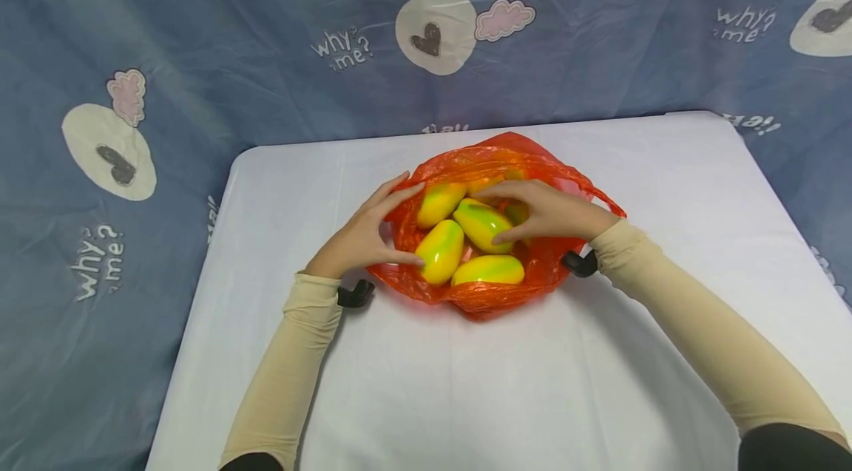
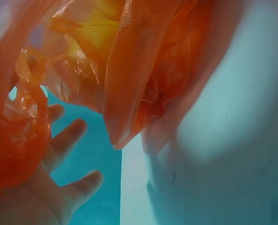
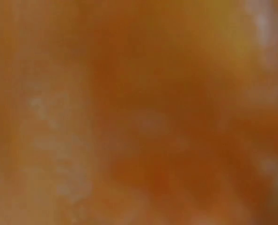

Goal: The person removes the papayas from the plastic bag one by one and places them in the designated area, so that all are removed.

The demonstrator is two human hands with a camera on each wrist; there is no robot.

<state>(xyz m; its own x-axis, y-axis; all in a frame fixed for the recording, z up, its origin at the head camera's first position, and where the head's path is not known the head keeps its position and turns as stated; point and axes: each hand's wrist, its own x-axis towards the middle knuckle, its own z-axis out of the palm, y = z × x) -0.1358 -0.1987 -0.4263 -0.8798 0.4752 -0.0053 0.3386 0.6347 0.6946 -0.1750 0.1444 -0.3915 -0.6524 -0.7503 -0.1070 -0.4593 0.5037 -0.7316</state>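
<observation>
A blue printed cloth [image 1: 599, 64] is hung at twelve o'clock, behind a white-covered surface [image 1: 466, 397]. On that surface, toward twelve o'clock, a red plastic bag [image 1: 492, 301] is set with its mouth spread open upward. The film looks thin and slack, so the rim is best held wide from the side rather than tugged.

The bag's rim is met at nine o'clock by the left hand [image 1: 356, 238], whose fingers are spread; in the left wrist view a fold of film is seen lying across that hand. The mouth is reached into from three o'clock by the right hand [image 1: 552, 208]. Its thumb and fingers are held apart over the middle fruit [image 1: 481, 223]; whether that fruit is pinched cannot be told, as the right wrist view is only an orange blur.

Inside the bag, other yellow-green fruits are seen around the middle one: one at ten o'clock [image 1: 439, 205], one at eight [image 1: 441, 255], near the left thumb, and one at six [image 1: 489, 270]. Their skins look smooth and shiny, so slipping should be guarded against: a fruit is best cupped around its broad part, with no film caught under the fingertips.
</observation>
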